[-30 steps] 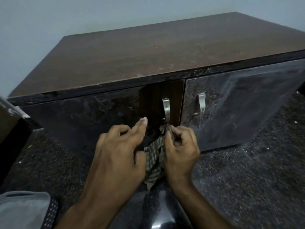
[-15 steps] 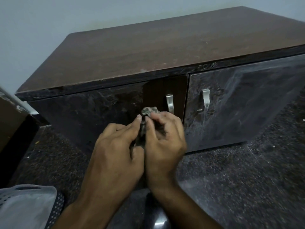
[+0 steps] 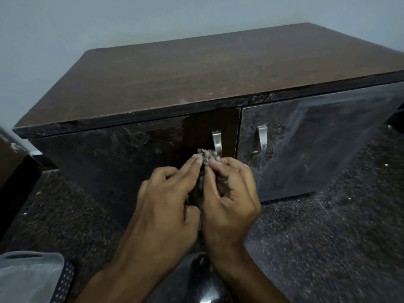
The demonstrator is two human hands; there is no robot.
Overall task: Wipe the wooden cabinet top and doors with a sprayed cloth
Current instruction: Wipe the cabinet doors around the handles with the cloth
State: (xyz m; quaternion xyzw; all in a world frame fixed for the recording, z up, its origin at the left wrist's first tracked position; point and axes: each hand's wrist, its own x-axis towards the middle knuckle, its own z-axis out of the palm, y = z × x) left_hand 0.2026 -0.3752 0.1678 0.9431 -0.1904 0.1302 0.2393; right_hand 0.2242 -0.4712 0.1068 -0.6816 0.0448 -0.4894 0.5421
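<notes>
Gripping cloth (bunched) with both hands.

Dim, cool-toned light, soft and even; no hard shadows. Wall shades from pale blue-grey to darker at the corners. Faint sheen on the cabinet doors shows dusty smears; small glare spot on a glossy black object at bottom centre. Strong wide-angle bend: cabinet top edges splay outward. Hands slightly soft w/ motion blur; floor grainy.
</notes>
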